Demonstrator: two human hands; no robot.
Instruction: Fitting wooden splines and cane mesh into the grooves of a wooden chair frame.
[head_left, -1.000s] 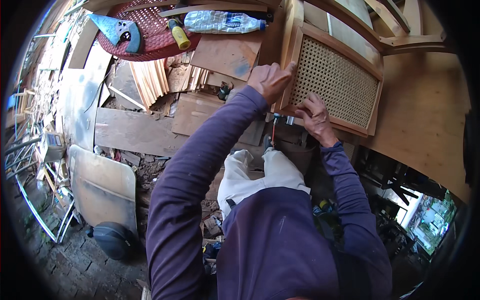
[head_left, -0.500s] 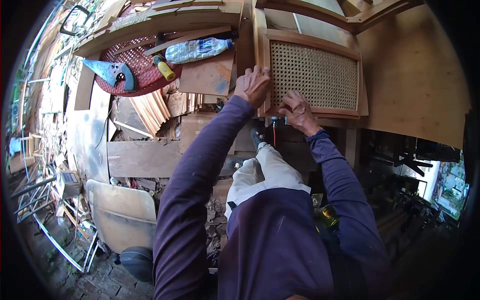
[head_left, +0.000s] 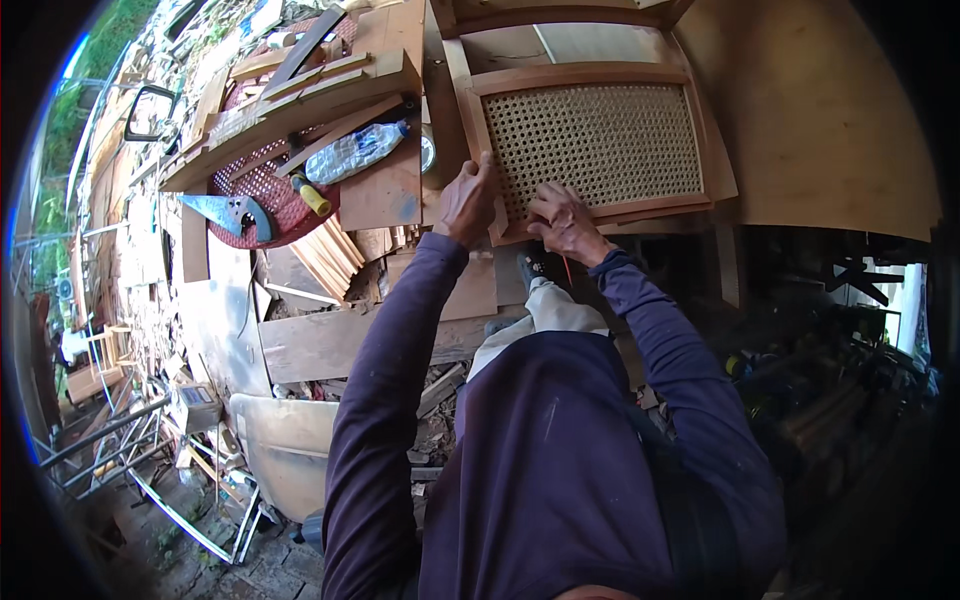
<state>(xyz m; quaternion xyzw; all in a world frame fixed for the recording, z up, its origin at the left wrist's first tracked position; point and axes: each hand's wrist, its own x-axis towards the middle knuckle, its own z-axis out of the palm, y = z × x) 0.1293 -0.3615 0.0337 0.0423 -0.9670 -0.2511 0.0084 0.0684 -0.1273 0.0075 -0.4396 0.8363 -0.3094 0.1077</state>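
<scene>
A wooden frame with a woven cane panel (head_left: 600,145) lies in front of me, its long sides running left to right. My left hand (head_left: 468,203) is closed round the frame's left side near the front corner, thumb along the edge. Farther right, my right hand (head_left: 568,222) curls over the near rail, its fingertips resting at the cane's lower edge. Beyond the panel, more wooden rails (head_left: 560,15) belong to the same piece or lie against it; which, I cannot tell. The fingers' undersides are hidden.
On the left, a red woven basket (head_left: 285,225) bears a handsaw (head_left: 235,215), a yellow-handled tool (head_left: 312,196) and a crumpled plastic bottle (head_left: 355,150). Wood strips (head_left: 325,258) lie below. A large plywood sheet (head_left: 820,130) stands at right. A chair-like panel (head_left: 285,440) is lower left.
My view has shifted, so the frame and both hands appear farther left. The right hand has come over the near rail with its fingers more on the cane; the left keeps its hold.
</scene>
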